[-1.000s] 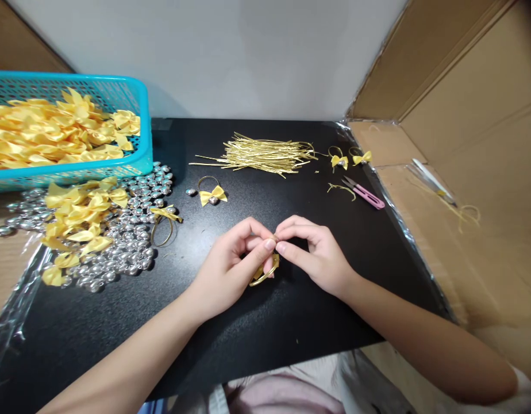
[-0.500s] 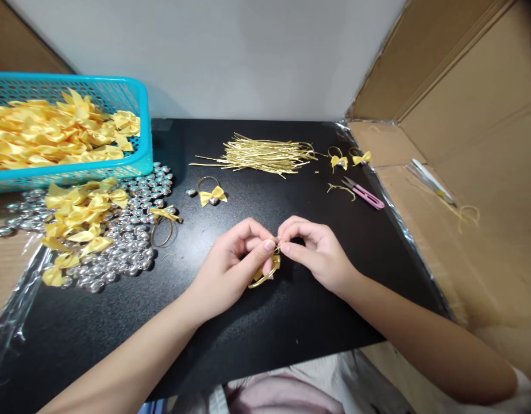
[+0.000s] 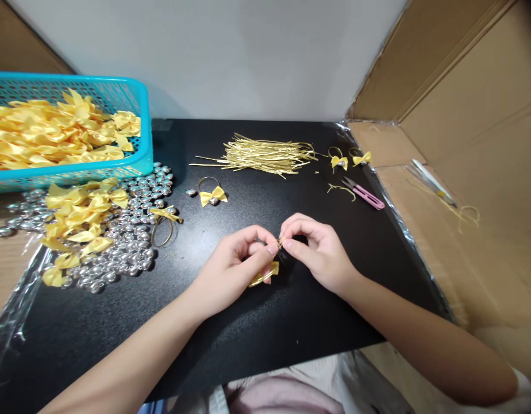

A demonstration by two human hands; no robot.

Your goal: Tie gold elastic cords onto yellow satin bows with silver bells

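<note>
Over the front middle of the black table, my left hand (image 3: 242, 261) is closed, thumb and index finger pinching a thin gold cord (image 3: 280, 244). Under its fingers hangs a gold ring with yellow ribbon (image 3: 265, 276), mostly hidden by the hand. My right hand (image 3: 315, 250) pinches the same cord just to the right, its fingertips almost touching the left ones. Ahead and to the left lies a ring with a yellow bow and silver bell (image 3: 212, 197). Another ring with a bow (image 3: 163, 227) rests beside the silver bells (image 3: 131, 250).
A turquoise basket (image 3: 145, 123) of yellow bows stands back left, with loose bows (image 3: 87, 213) before it. Gold cords (image 3: 265, 155) lie in a bundle at the back. Pink thread snips (image 3: 364, 194) and two finished-looking bow rings (image 3: 339, 161) are at right. Cardboard walls (image 3: 472, 115) border the right side.
Both hands stay in nearly the same place. The left fingers have shifted slightly right and down, and the ring with the ribbon has tilted and shows less.
</note>
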